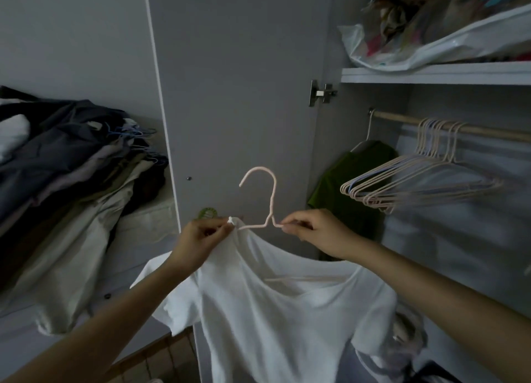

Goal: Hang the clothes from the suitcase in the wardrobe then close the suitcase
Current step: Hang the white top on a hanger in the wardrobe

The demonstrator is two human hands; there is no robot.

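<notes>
Dim bedroom; grey wall at left, wardrobe standing open at right.

Far left: a pile of dark and pale garments (71, 164), several on thin wire hangers, heaped on a bed. Suitcase not in view; whether this pile came from it cannot be told.

Centre: the wardrobe door (235, 95) is swung open, giving access to the interior.

In front of the door, the left hand (198, 239) pinches the neckline of a white T-shirt (273, 311) between thumb and fingertips, judged to be easing the collar over the hanger's shoulder. The pink hanger (265, 201) stands upright, hook uppermost, so it can go straight onto the rail. Its right arm is already inside the shirt; the left arm is partly bare.

The right hand (313, 230) pinches the hanger wire just beside the neck, steadying it.

Right: 1 green garment (353, 187) hangs on the wooden rail (459, 127); a bunch of bare hangers (416, 181) is beside it. Plastic bags (431, 35) sit on the shelf (431, 74) above.

Judgement: hanging underway, suitcase closing outstanding.
</notes>
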